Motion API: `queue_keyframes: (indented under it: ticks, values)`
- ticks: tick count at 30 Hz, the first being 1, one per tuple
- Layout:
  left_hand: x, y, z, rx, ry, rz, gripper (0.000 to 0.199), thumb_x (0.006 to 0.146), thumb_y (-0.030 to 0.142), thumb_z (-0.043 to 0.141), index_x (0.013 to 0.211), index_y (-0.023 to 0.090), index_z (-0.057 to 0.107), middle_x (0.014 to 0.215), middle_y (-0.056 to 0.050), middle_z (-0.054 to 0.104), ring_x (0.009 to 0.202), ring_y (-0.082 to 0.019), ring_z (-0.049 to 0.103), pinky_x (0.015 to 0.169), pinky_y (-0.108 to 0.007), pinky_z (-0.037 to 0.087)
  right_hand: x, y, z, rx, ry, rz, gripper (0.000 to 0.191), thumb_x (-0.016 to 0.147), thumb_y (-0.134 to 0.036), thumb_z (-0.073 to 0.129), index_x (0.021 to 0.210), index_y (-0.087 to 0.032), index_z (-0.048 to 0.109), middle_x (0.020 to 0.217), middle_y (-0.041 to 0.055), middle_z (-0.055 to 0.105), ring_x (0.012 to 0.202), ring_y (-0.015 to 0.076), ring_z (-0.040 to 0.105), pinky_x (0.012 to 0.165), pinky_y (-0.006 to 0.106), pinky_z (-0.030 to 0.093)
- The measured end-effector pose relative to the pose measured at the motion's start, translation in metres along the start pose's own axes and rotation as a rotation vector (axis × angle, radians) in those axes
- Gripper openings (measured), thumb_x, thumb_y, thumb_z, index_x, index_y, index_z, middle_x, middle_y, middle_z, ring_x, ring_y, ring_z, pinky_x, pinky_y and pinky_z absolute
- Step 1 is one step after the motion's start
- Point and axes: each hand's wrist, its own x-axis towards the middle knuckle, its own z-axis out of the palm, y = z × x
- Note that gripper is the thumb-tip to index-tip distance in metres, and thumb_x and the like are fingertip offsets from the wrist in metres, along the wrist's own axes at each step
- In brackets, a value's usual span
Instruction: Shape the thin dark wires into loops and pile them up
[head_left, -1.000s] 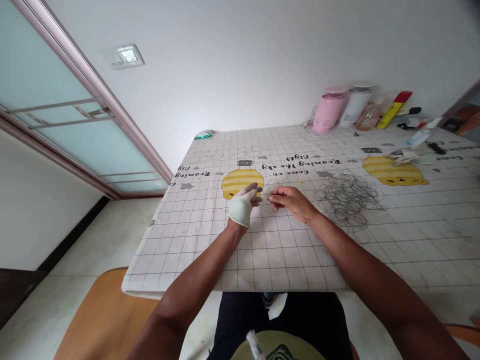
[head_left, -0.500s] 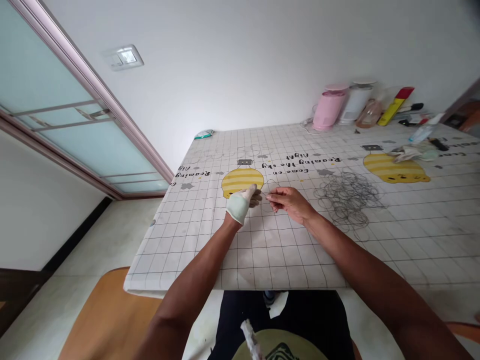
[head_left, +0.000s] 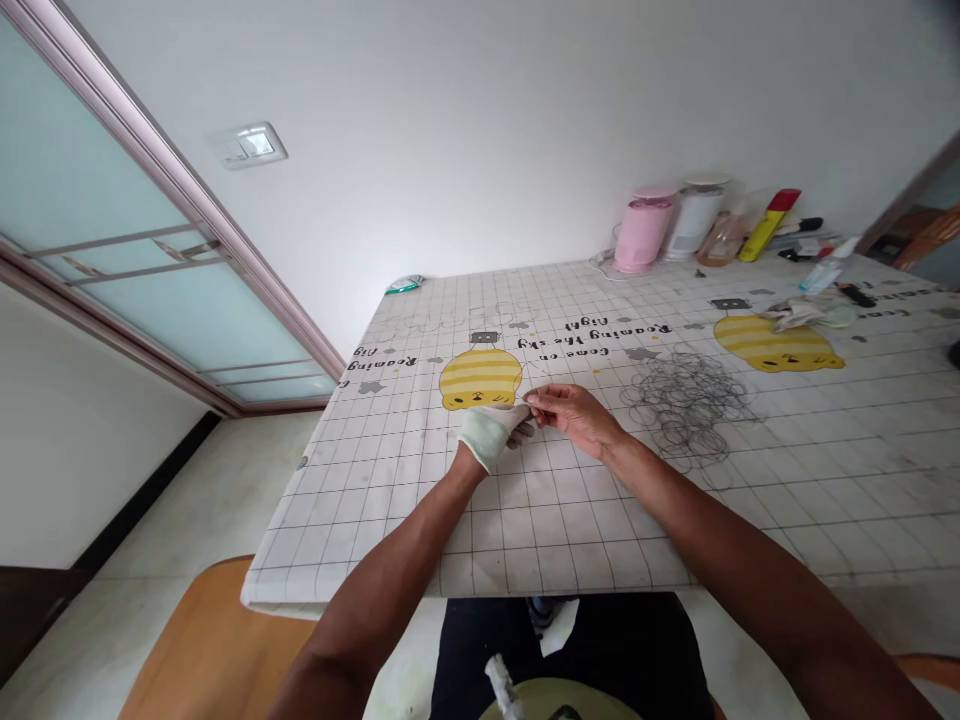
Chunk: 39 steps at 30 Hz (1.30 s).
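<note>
White wall (head_left: 465, 150) rises behind the counter (head_left: 562, 560), whose pale checked cover (head_left: 337, 540) probably helps thin, dark things show up. Near the middle, the left hand (head_left: 510, 424), in a pale glove (head_left: 482, 435), meets the bare right hand (head_left: 574, 415) at the fingertips. Right thumb and forefinger pinch closed, apparently on a strand of wire, though it is too fine here to follow; a tip grip suits something that slender. Left fingers curl inward, thumb stretched toward the pinch; how tightly they close, and on what, I cannot tell. The glove perhaps guards the skin.

At three o'clock from the hands lies the tangled heap of dark wire (head_left: 686, 410), spread loosely, probably for easy reach. At two o'clock sit a crumpled cloth (head_left: 810, 312) and a clear spray bottle (head_left: 827, 270). Between one and two, the pink cylinder (head_left: 643, 235), white cylinder (head_left: 694, 225) and red-capped yellow canister (head_left: 766, 230) stand by the wall, likely kept out of the hands' way. Between ten and eleven lies a green-edged packet (head_left: 405, 285).
</note>
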Motion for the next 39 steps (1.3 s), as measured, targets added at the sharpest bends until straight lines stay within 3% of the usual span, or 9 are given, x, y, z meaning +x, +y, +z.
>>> queue_keyframes:
  ticks: [4,9,12,18,24,28,34,39]
  values:
    - [-0.01,0.006,0.007,0.094,0.124,-0.069,0.032,0.09,0.045,0.068,0.076,0.017,0.07,0.063,-0.004,0.065,0.049,-0.012,0.055,0.046,-0.024,0.038,-0.001,-0.002,0.005,-0.064,0.037,-0.021,0.029,0.077,-0.042,0.087,0.074,-0.018,0.072,0.084,0.0032,0.067,0.078,0.0154,0.059,0.073,0.031,0.046]
    - [-0.017,0.008,0.012,0.143,0.137,-0.079,0.029,0.089,0.043,0.067,0.075,0.018,0.07,0.061,-0.003,0.065,0.047,-0.012,0.055,0.047,-0.025,0.039,0.001,0.002,0.007,-0.107,0.102,-0.008,0.03,0.074,-0.042,0.088,0.09,-0.018,0.079,0.084,0.0039,0.069,0.076,0.0155,0.058,0.069,0.031,0.046]
    - [-0.016,0.004,0.013,0.203,0.145,-0.048,0.029,0.091,0.043,0.063,0.076,0.019,0.071,0.061,-0.003,0.066,0.048,-0.014,0.057,0.048,-0.026,0.042,0.001,0.005,0.007,-0.148,0.119,-0.017,0.029,0.076,-0.043,0.086,0.089,-0.018,0.08,0.082,0.0042,0.069,0.075,0.0154,0.058,0.068,0.03,0.047]
    - [-0.007,-0.006,0.014,0.398,0.252,-0.028,0.035,0.093,0.038,0.056,0.062,0.022,0.06,0.06,-0.003,0.064,0.051,-0.016,0.056,0.052,-0.029,0.04,0.001,0.008,0.009,-0.324,0.296,-0.032,0.033,0.076,-0.048,0.086,0.085,-0.019,0.074,0.077,0.0035,0.069,0.063,0.014,0.055,0.058,0.03,0.045]
    - [0.0,-0.013,0.015,0.471,0.261,0.034,0.037,0.093,0.04,0.058,0.06,0.023,0.059,0.058,-0.003,0.062,0.056,-0.017,0.055,0.058,-0.029,0.037,0.003,0.013,0.009,-0.341,0.243,-0.036,0.029,0.079,-0.048,0.082,0.086,-0.019,0.078,0.079,0.0053,0.071,0.064,0.015,0.057,0.058,0.03,0.046]
    - [-0.002,-0.007,0.008,0.383,0.278,-0.007,0.035,0.091,0.038,0.059,0.059,0.023,0.058,0.058,-0.002,0.06,0.054,-0.016,0.052,0.057,-0.029,0.037,0.002,0.012,0.007,-0.324,0.224,-0.089,0.028,0.079,-0.047,0.083,0.086,-0.02,0.079,0.069,0.0017,0.064,0.059,0.014,0.052,0.055,0.03,0.042]
    - [-0.004,0.005,-0.011,0.209,0.408,-0.028,0.019,0.089,0.037,0.061,0.078,0.023,0.068,0.059,0.0,0.057,0.053,-0.015,0.052,0.054,-0.028,0.04,-0.002,0.007,0.002,-0.309,0.193,-0.116,0.027,0.078,-0.047,0.084,0.083,-0.021,0.078,0.067,0.0001,0.06,0.058,0.0134,0.049,0.056,0.031,0.041]
    - [-0.007,0.01,-0.011,0.219,0.378,-0.012,0.022,0.089,0.038,0.062,0.08,0.021,0.071,0.063,-0.002,0.063,0.053,-0.015,0.056,0.052,-0.028,0.042,-0.003,0.001,-0.004,-0.294,0.15,-0.067,0.029,0.077,-0.047,0.085,0.084,-0.02,0.078,0.067,0.0,0.059,0.059,0.0132,0.05,0.057,0.031,0.042]
